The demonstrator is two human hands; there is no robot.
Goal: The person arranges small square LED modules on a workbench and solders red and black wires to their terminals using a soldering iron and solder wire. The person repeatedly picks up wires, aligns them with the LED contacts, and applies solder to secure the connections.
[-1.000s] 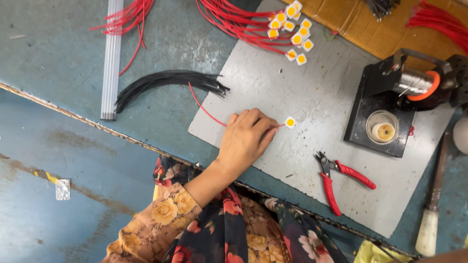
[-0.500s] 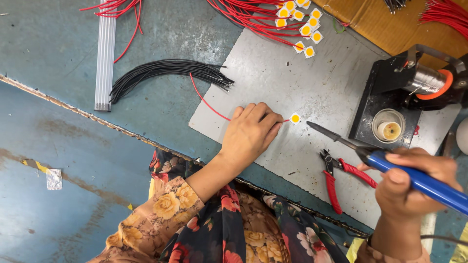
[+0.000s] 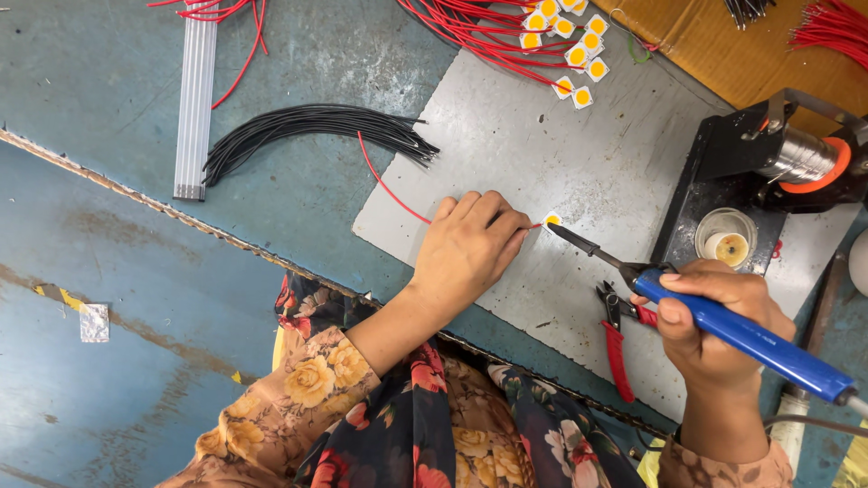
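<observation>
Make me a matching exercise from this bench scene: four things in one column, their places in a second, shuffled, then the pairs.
Things:
1. soldering iron
2. black wires
3. red-handled pliers
4. red wire

Places:
A. under the left hand
B. on the bench beside the grey plate
C. in the right hand
D. on the plate below the iron's tip

Pairs: 1-C, 2-B, 3-D, 4-A

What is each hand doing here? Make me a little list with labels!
Left hand: the left hand pins a red wire flat on the grey plate.
Right hand: the right hand grips a blue soldering iron.
Iron tip: right at the small yellow chip at the wire's end.
Nearby: red pliers, black wire bundle, pile of wired chips, iron stand.
</observation>
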